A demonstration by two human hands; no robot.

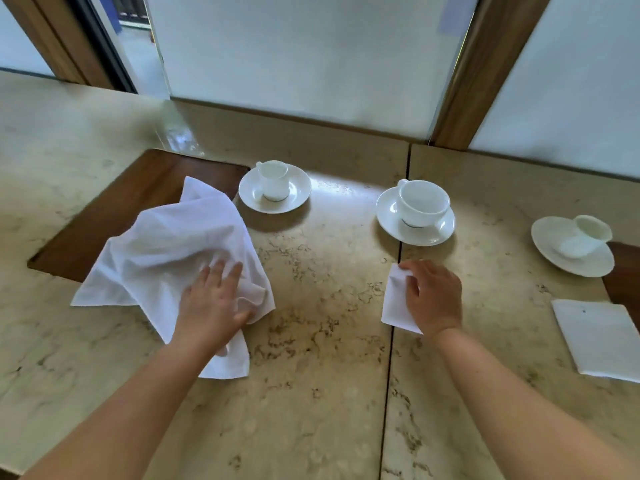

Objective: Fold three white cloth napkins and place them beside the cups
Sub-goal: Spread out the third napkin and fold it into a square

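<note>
**Head view: two hands on napkins at the counter**

Head view, nearest first: two bare forearms reach in from the bottom edge over a beige marble counter (311,393) split by a dark seam. The left hand (211,303) lies on a crumpled, unfolded white napkin (166,251), fingers fairly straight and spread, thumb against the cloth's bunched right edge; it presses rather than grips. The right hand (433,296) rests on a small folded napkin (396,303) lying on the seam, with fingers bent down onto its upper left corner; whether they pinch the cloth or only touch it I cannot tell. At the right edge lies a second folded napkin (602,337), flat, touched by neither hand.

Farther back, the loose napkin partly covers a dark wooden inlay (104,216). Three white cups on saucers stand beyond: the left cup (274,180) just beside the loose cloth's far corner, the middle cup (422,202) beyond the right hand, the right cup (581,237) beyond the second folded napkin. Behind them, frosted panels (311,57) between wooden frames (485,71).
</note>
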